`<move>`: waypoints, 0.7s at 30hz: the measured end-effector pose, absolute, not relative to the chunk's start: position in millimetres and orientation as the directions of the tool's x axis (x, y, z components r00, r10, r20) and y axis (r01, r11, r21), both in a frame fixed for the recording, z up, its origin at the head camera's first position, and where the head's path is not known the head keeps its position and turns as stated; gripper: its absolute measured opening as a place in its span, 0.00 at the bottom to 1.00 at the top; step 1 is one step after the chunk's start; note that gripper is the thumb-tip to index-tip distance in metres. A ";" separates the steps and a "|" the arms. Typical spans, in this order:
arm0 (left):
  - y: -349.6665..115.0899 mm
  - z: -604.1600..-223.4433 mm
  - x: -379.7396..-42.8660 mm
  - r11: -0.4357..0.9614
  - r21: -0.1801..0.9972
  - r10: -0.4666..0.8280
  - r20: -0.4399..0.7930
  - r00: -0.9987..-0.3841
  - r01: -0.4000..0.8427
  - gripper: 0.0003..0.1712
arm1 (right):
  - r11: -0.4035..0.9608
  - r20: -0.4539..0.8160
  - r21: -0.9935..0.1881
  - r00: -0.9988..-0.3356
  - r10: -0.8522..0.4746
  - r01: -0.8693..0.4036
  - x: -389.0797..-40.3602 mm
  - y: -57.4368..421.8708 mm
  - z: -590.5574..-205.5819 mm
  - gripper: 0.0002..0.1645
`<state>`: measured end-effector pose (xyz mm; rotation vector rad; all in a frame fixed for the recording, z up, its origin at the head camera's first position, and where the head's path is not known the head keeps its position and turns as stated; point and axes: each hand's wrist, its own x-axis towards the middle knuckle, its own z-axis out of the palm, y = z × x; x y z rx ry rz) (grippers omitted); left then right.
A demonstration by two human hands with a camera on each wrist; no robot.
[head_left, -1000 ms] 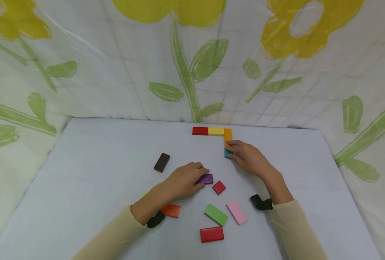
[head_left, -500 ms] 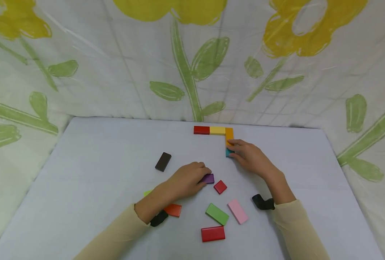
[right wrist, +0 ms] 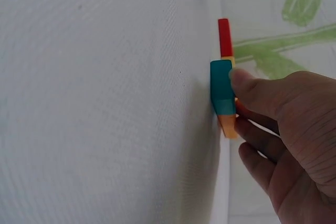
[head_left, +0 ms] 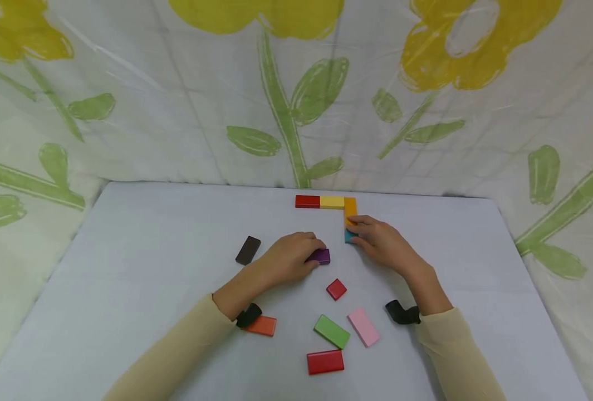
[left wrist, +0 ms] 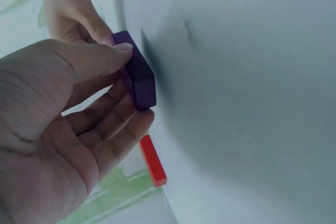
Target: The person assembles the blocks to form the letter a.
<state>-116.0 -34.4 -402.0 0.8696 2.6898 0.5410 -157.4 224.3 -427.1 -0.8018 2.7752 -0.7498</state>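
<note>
A purple block (head_left: 320,256) is pinched between the thumb and fingers of my left hand (head_left: 291,259). In the left wrist view this purple block (left wrist: 137,72) hangs just off the table, its shadow beside it. My right hand (head_left: 383,242) grips a teal block (right wrist: 222,85) with the thumb on its near side; its fingers lie by the orange block (head_left: 350,205). The teal block meets the orange block's near end. A yellow block (head_left: 332,202) and a dark red block (head_left: 308,201) continue the row leftward from the orange block's far end.
On the white table (head_left: 151,267) lie a black block (head_left: 248,250), a small red block (head_left: 336,289), a green block (head_left: 332,331), a pink block (head_left: 363,327), a larger red block (head_left: 325,362) and an orange-red block (head_left: 262,326) partly under the left wrist. A flowered cloth (head_left: 191,111) hangs behind.
My left hand has moved away from me, toward the row, carrying the purple block off the spot near the small red block. The right hand stays at the teal block.
</note>
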 end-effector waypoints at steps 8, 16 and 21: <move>-18.7 -405.0 -146.9 0.761 0.386 0.602 -0.120 -0.790 0.521 0.19 | 0.741 -0.028 -0.498 -0.845 -0.534 -0.452 -156.4 226.9 -425.9 0.23; -8.5 -402.6 -164.2 0.765 0.371 0.602 -0.120 -0.790 0.526 0.18 | 0.725 -0.004 -0.510 -0.842 -0.539 -0.462 -155.5 227.3 -426.9 0.23; -3.7 -401.6 -166.8 0.758 0.389 0.611 -0.143 -0.779 0.523 0.18 | 0.715 0.012 -0.519 -0.840 -0.542 -0.469 -156.3 228.3 -429.1 0.24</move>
